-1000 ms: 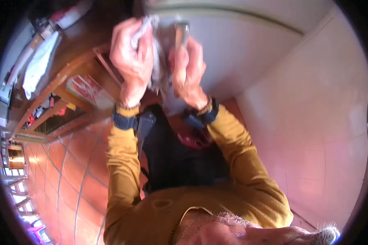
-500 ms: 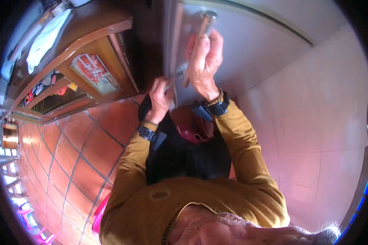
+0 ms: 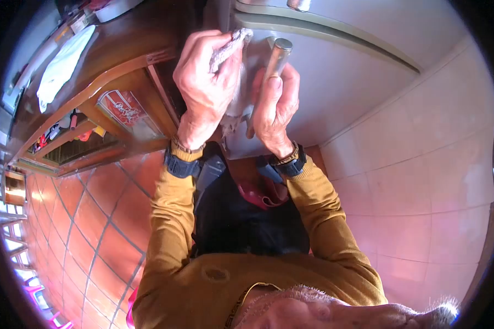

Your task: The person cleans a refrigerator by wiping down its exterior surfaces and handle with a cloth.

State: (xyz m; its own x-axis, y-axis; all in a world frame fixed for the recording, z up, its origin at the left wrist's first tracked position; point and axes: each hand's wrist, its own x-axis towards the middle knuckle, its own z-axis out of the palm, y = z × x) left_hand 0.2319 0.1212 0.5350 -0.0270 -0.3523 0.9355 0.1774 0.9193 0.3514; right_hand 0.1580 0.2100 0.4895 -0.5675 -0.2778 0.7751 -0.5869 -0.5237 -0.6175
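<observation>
- White sheet: lies well to the left of the left fingers, draped on the dark counter, flat as if merely put down there.
- Red-and-white sticker: on the wooden front below the counter, left of the left wrist; its lettering is too small to read.
- Left hand: its fingers are closed round a cloth, pinching it into a bunch, probably so that it stays firm and does not slip.
- Cloth: pale, soft and crumpled, with a faintly mottled weave; one twisted end pokes out above the left fingers, and more of it seems to hang just to their right, near the door's edge.
- Handle: a shiny metal rod, round-ended and slightly tilted, just right of the cloth; it juts above and below the right fingers and looks fixed to the door.
- Right hand: wrapped round the handle, thumb laid along the rod, a grip that would likely keep the door steady.
- Door: smooth and pale grey, behind the right fingers and spreading to their right.
- Tiled wall: light, well to the right of the right fingers.
</observation>
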